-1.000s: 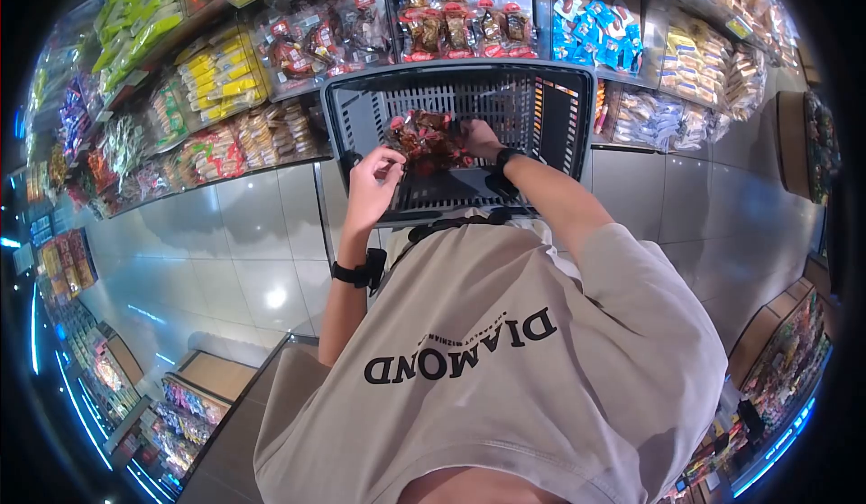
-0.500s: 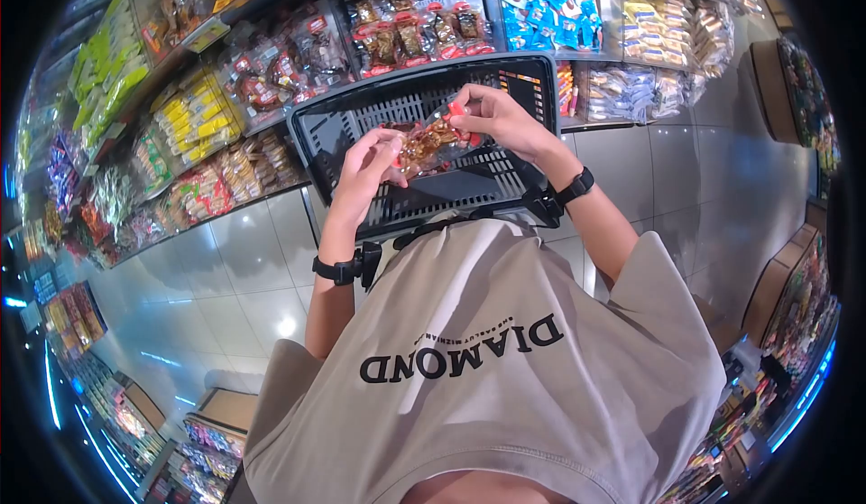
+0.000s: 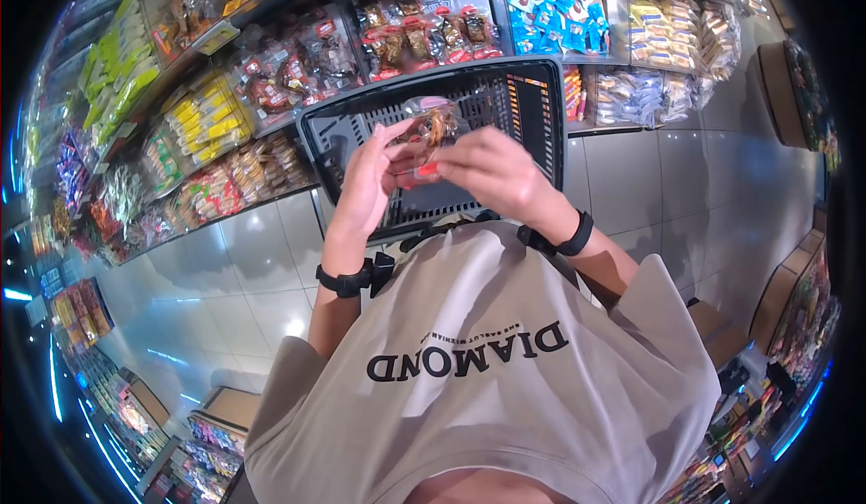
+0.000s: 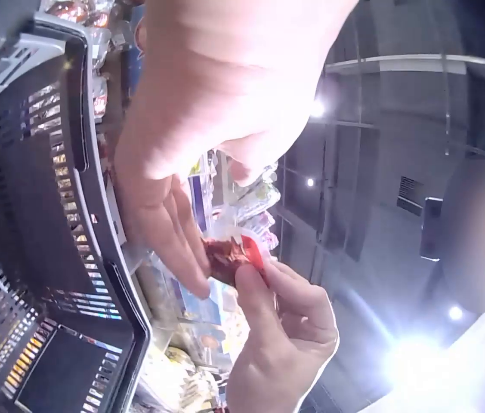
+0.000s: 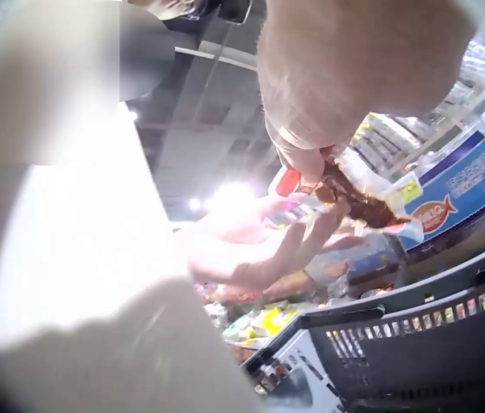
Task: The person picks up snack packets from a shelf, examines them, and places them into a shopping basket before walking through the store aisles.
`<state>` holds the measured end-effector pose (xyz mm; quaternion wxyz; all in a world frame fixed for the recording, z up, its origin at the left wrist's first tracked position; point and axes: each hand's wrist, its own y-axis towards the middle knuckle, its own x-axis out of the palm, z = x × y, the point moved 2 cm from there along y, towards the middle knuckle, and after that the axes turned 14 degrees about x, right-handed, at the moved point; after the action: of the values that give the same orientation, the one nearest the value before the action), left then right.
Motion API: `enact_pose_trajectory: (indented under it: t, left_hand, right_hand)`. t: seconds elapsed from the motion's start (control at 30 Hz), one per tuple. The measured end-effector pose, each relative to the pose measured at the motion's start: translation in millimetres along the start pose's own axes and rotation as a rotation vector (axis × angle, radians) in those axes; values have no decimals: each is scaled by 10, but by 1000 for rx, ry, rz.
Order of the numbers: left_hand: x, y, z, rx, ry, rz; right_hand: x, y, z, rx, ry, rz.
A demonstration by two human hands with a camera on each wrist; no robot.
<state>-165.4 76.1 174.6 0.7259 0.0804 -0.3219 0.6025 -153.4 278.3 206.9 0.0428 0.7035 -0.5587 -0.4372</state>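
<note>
Over the basket (image 3: 316, 143), my two hands hold a small clear snack packet (image 3: 439, 128) with brown contents and a red end. My right hand (image 3: 501, 172) pinches the red end between thumb and fingers, as the left wrist view also shows on the packet (image 4: 223, 258). My left hand (image 3: 363, 184) supports the packet with nearly straight fingers (image 4: 173, 232), its thumb standing apart. In the right wrist view the brown part of the packet (image 5: 363, 205) sticks out beyond the left fingers.
Behind the basket, shelf bins hold similar red-ended packets (image 3: 410, 39), blue packets (image 3: 559, 18) and yellow packets (image 3: 207, 118). Pale floor tiles (image 3: 622, 179) lie to either side. Further displays (image 3: 794, 310) stand at the right.
A second ago the hands were low in the basket with red-ended packets. They rose with one packet, which has since turned more upright, the right hand moving down and nearer the body.
</note>
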Motion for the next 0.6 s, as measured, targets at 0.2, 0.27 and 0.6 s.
enact_pose_trajectory:
  t: [0.2,0.27,0.6]
  left_hand:
    - [31,-5,-55,204,254,34]
    - [-15,-2,-57,248,291,6]
    - [143,44,-101,67,-448,-337]
  right_hand:
    - [-5,-49,-137,21,44,-171]
    - [-63,-30,-111,24,72,-180]
    - [133,131,366,1013,1348,-284]
